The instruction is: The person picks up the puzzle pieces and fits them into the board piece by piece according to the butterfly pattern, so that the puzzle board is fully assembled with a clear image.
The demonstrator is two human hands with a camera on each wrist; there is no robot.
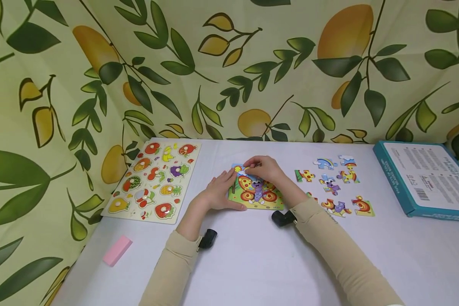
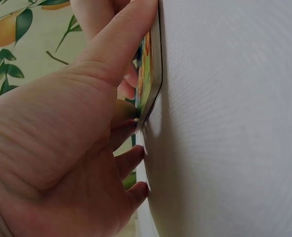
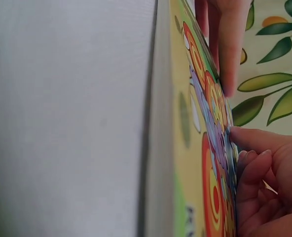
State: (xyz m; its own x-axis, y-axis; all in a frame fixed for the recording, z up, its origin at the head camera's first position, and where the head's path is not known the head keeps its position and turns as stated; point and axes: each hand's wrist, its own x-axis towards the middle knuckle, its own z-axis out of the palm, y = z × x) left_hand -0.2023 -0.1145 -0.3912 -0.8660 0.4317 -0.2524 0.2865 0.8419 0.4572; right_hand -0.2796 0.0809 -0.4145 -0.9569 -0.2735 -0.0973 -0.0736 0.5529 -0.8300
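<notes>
"Purple-butterfly board (image 1: 257,194): hands where?"
"Left hand (image 1: 219,193), fingers extended, at its left edge; right hand (image 1: 267,168) over its far half, can't tell if pinching."
"Pieces (image 1: 331,186)?"
"Right of board, right hand nearer."

Puzzle board (image 1: 258,194) between fruit board (image 1: 147,186) and loose pieces (image 1: 330,185)
</notes>
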